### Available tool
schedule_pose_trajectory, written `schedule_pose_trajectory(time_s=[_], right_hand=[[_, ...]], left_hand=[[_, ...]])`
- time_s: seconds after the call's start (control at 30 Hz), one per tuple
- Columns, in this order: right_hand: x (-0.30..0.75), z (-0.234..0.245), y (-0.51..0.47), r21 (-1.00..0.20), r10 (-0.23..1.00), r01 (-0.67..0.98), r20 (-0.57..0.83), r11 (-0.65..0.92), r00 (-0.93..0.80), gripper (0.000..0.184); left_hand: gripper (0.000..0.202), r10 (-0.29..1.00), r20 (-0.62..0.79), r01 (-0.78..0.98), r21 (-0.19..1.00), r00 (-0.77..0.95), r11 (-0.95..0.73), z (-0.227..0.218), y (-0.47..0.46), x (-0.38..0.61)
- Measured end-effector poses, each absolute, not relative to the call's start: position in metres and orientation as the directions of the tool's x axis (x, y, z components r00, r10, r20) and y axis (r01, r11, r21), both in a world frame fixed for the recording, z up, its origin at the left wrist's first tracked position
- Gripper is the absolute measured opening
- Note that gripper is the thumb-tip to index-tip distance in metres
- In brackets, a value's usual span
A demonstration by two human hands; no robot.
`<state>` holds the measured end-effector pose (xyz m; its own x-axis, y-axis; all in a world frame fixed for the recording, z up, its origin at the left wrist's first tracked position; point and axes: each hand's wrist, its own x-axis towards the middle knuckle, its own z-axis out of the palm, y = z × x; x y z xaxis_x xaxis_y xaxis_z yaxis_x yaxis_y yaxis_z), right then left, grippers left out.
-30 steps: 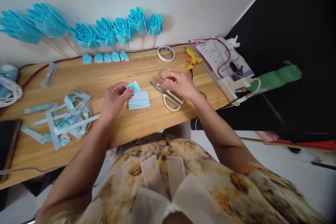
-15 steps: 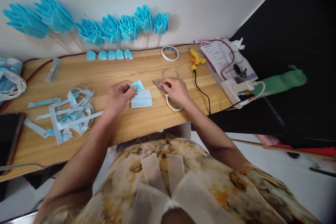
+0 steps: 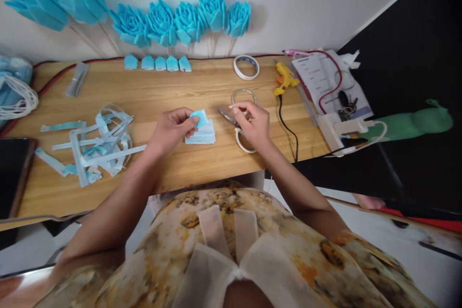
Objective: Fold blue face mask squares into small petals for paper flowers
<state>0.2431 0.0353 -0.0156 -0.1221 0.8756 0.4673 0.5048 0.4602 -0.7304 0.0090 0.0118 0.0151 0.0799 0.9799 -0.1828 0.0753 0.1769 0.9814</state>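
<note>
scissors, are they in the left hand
No, the left hand pinches a blue piece, while the scissors are at the right hand.

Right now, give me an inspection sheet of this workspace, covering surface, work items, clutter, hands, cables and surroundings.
Surface: wood-grain tabletop, with its grain showing between items.
Work items: small blue piece overlapping, in view, a stack of blue-and-white pieces; scissors to the right.
Clutter: tangle of pale blue strips at left; white tape roll toward the wall.
Hands: left hand pinches the small blue piece; right hand is at the scissors, grip unclear.
Cables: black cable from the yellow glue gun; red cable across papers at right.
Surroundings: wall behind; seven blue flowers in a row.
</note>
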Motion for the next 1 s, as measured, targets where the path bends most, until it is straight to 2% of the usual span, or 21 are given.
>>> schedule_pose_trajectory(time_s=[0.1,0.23,0.4,0.57,0.77,0.9,1.0], right_hand=[[0.233,0.0,0.031,-0.515,0.673,0.47,0.687,0.717,-0.275,0.017],[0.22,0.006,0.033,-0.27,0.445,0.412,0.789,0.87,-0.424,0.017],[0.215,-0.001,0.037,-0.163,0.396,0.441,0.763,0.883,-0.511,0.019],[0.216,-0.005,0.038,-0.146,0.401,0.456,0.744,0.878,-0.534,0.019],[0.217,-0.006,0.038,-0.271,0.501,0.449,0.674,0.851,-0.543,0.024],[0.215,-0.004,0.038,-0.37,0.612,0.493,0.561,0.787,-0.557,0.026],[0.216,-0.002,0.039,-0.373,0.622,0.5,0.522,0.782,-0.584,0.026]], left_hand=[[0.021,0.97,-0.2,0.047,0.98,0.137,0.196,0.016,0.011,0.008],[0.022,0.958,-0.205,0.056,0.979,0.2,0.198,0.019,0.009,0.007],[0.022,0.955,-0.201,0.049,0.98,0.219,0.195,0.02,0.009,0.007],[0.021,0.949,-0.212,0.038,0.977,0.233,0.209,0.019,0.009,0.007],[0.022,0.951,-0.207,0.041,0.978,0.231,0.203,0.017,0.011,0.005],[0.024,0.95,-0.199,0.031,0.98,0.24,0.197,0.015,0.011,0.005],[0.023,0.95,-0.207,-0.006,0.977,0.236,0.214,0.014,0.011,0.006]])
